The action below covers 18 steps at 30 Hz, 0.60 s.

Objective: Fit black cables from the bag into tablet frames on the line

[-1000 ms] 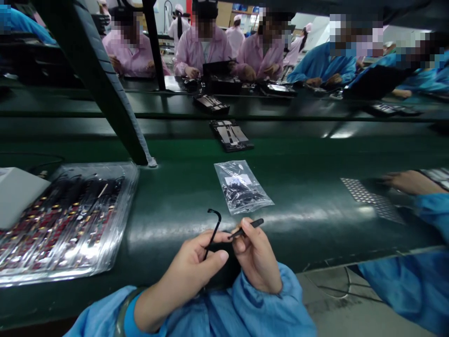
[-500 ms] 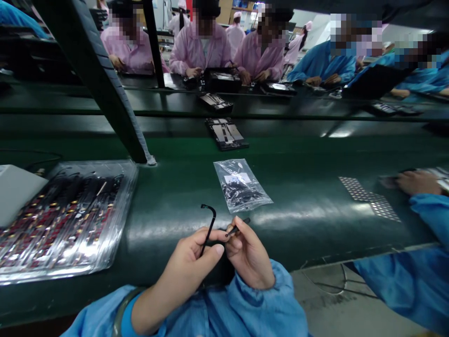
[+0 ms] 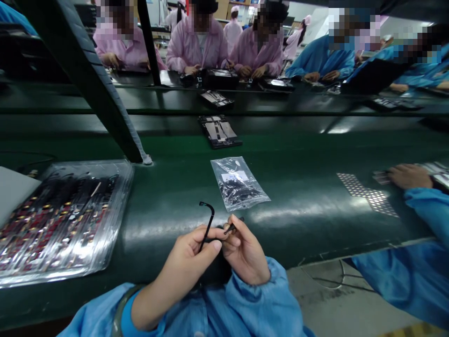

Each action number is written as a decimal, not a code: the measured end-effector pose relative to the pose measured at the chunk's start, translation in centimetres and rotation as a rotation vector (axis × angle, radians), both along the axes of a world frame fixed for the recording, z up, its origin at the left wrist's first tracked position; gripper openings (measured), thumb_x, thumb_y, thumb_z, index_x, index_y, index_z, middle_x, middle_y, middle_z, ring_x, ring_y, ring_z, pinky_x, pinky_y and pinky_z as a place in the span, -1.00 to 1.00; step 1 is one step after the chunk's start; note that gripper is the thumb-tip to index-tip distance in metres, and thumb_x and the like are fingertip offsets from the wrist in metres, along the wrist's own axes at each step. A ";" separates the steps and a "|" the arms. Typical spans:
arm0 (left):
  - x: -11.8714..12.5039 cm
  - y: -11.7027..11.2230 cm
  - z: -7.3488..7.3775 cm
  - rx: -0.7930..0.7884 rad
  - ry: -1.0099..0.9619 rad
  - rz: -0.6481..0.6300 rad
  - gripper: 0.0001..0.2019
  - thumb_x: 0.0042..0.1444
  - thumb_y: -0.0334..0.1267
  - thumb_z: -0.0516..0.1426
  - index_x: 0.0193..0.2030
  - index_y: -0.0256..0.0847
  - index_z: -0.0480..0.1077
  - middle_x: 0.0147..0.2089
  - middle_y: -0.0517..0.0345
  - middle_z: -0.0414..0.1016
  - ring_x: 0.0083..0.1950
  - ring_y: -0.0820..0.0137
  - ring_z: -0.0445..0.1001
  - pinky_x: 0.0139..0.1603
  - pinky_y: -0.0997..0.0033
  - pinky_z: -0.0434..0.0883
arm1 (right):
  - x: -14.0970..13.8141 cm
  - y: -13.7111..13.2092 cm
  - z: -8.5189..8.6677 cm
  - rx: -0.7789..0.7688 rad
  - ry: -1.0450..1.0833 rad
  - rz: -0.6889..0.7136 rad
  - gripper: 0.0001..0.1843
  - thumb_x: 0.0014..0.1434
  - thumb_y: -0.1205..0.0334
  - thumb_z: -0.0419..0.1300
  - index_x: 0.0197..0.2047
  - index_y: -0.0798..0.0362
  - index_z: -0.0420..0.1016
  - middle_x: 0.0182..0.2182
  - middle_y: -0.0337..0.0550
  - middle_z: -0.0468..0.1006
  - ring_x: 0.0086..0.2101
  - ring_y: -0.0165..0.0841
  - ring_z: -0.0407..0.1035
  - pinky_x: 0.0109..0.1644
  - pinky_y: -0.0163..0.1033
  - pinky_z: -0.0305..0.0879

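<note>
My left hand [image 3: 191,257] pinches a thin black flex strip [image 3: 206,220] with a hooked top end, held upright over the near edge of the green bench [image 3: 315,201]. My right hand [image 3: 245,250] is closed on black tweezers [image 3: 233,227], whose tip points at the strip by my left fingertips. Both hands touch each other. Just beyond them lies a clear plastic bag [image 3: 238,182] of small black parts with a white label.
A clear blister tray [image 3: 63,220] of red and black parts lies at the left, beside a grey box corner. An open device chassis [image 3: 219,131] rides the green belt. A neighbour's hand [image 3: 409,175] rests at the right near perforated strips [image 3: 366,194]. Workers sit opposite.
My hands have drifted slightly left and nearer, and the tweezers are drawn further back into my right fingers. The chassis on the belt has moved left.
</note>
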<state>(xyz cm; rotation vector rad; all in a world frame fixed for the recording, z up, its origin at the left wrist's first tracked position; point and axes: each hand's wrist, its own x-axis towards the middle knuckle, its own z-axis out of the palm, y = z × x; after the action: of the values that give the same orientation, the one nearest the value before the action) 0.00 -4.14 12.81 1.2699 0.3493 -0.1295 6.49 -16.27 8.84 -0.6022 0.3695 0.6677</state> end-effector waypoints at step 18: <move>1.0 -1.2 -0.7 0.099 -0.059 -0.112 -0.81 0.13 -0.17 0.17 -0.26 -0.21 0.57 -0.45 0.17 0.47 -0.68 0.67 0.04 -0.62 0.56 0.16 | 0.4 -1.1 -1.9 0.244 0.113 0.082 -0.79 -0.12 0.29 0.46 -0.47 0.19 0.52 -0.63 -0.29 0.52 -0.75 -0.72 0.10 -0.72 -0.64 0.06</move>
<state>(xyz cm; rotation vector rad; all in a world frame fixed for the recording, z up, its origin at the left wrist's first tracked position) 0.96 -5.35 12.11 1.3890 0.2359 -0.1714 6.92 -17.42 6.91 -0.3492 0.3637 0.8142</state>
